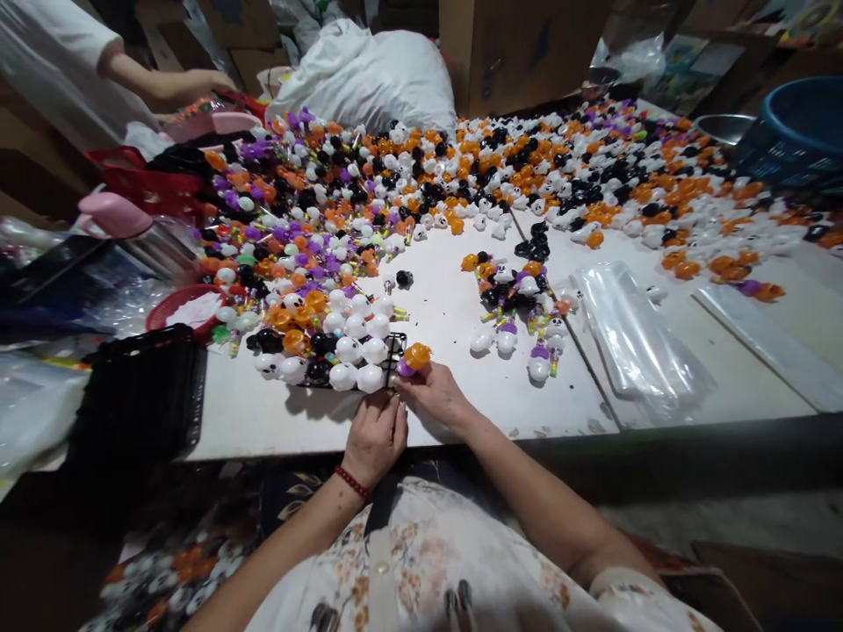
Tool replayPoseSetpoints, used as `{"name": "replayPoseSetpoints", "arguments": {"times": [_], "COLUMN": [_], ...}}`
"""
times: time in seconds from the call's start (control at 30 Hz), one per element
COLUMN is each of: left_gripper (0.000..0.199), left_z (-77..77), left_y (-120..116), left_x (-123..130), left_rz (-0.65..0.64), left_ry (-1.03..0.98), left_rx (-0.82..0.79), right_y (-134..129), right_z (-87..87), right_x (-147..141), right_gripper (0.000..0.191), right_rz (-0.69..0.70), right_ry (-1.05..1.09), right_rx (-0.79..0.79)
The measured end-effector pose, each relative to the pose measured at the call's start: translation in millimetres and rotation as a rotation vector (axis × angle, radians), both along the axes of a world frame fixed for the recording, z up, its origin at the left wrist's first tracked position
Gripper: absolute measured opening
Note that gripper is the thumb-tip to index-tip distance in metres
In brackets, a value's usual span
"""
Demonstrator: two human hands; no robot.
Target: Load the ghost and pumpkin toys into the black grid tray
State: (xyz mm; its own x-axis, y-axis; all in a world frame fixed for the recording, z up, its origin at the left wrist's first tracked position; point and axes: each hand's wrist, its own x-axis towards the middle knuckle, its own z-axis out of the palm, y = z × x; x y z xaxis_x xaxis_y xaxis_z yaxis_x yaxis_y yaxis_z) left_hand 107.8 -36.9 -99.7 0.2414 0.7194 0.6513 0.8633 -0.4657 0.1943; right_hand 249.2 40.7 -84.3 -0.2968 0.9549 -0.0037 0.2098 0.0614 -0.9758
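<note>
A black grid rack (396,349) stands near the table's front edge, packed with white, black and orange toy heads (348,349) except for a strip at its right end. My right hand (440,397) pinches a small toy with an orange head and purple base (416,356) beside that strip. Just below the rack's near right corner is my left hand (374,439), its fingers curled closed; what they grip is hidden. A single black toy head (404,279) lies behind the rack. To the right sits a small cluster of mixed toys (514,285), some with candy-filled tubes.
A long heap of toys (474,167) covers the table's back. Clear plastic bags (632,333) lie right, near a blue basket (796,132). Left are a black crate (141,395), red basket (177,303) and pink-lidded bottle (125,219). Another person's arm (164,83) reaches in back left.
</note>
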Motion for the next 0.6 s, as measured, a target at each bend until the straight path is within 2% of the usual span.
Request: {"name": "replayPoseSetpoints", "arguments": {"times": [0.1, 0.3, 0.5, 0.6], "left_gripper": [0.021, 0.025, 0.023, 0.022], "left_z": [-0.9, -1.6, -7.4, -7.4], "left_y": [-0.3, 0.5, 7.1, 10.4], "left_x": [-0.8, -3.9, -11.3, -12.2], "left_rz": [0.002, -0.021, -0.062, -0.057], "left_ry": [0.007, 0.003, 0.027, 0.045], "left_rx": [0.016, 0.041, 0.105, 0.141], "right_y": [-1.8, -4.1, 1.3, 5.3], "right_z": [4.8, 18.7, 5.4, 3.7], "right_x": [0.9, 1.0, -5.7, -8.4], "right_gripper": [0.021, 0.014, 0.019, 0.017], "right_rz": [0.047, 0.19, 0.311, 0.327], "right_ry": [-0.119, -0.351, -0.445, -0.482], "right_rx": [0.079, 0.305, 0.429, 0.456]}}
